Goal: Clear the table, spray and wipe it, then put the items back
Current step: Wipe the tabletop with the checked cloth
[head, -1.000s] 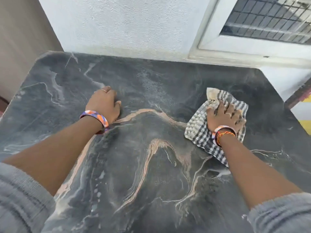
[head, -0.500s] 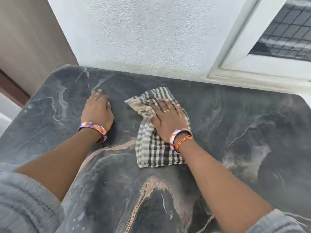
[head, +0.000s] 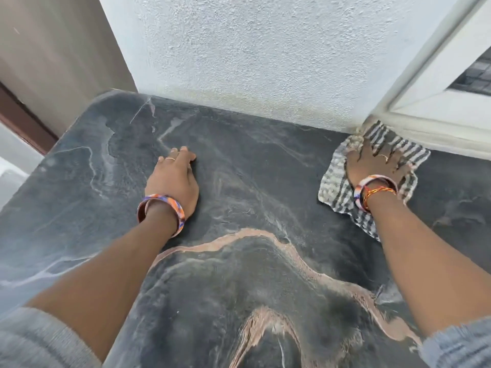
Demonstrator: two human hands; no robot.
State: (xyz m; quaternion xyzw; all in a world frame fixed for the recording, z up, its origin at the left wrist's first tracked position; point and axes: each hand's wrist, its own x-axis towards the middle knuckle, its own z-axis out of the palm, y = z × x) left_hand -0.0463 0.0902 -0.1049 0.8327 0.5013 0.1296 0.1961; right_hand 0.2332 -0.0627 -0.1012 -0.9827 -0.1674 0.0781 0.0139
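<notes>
1. Left hand point(head: 174, 179) flat on the dark veined tabletop point(head: 252, 181), palm down, fingers close together and pointing to the far edge, holding nothing.
2. Thin ring on one finger of that hand; orange and purple bangle point(head: 162, 212) round the wrist.
3. Right hand point(head: 376, 166) spread wide, palm pressed down on a black-and-white checked cloth point(head: 337, 187) at the far right of the tabletop.
4. Cloth crumpled and lying flat under the palm, far corner touching the base of the white window frame point(head: 435, 112), near corner trailing under the forearm.
5. Right fingers blurred; a ring just visible on one of them.
6. Pale bangle point(head: 372, 181) and an orange thread band point(head: 380, 193) round the right wrist.
7. Hands well apart, bare stone between them, crossed by a pinkish vein point(head: 239, 236) nearer the body.
8. Grey sleeves point(head: 34, 338) pushed up on both arms at the near corners.
9. Rough white wall point(head: 252, 49) along the far edge of the tabletop; beige wall point(head: 53, 49) at the far left.
</notes>
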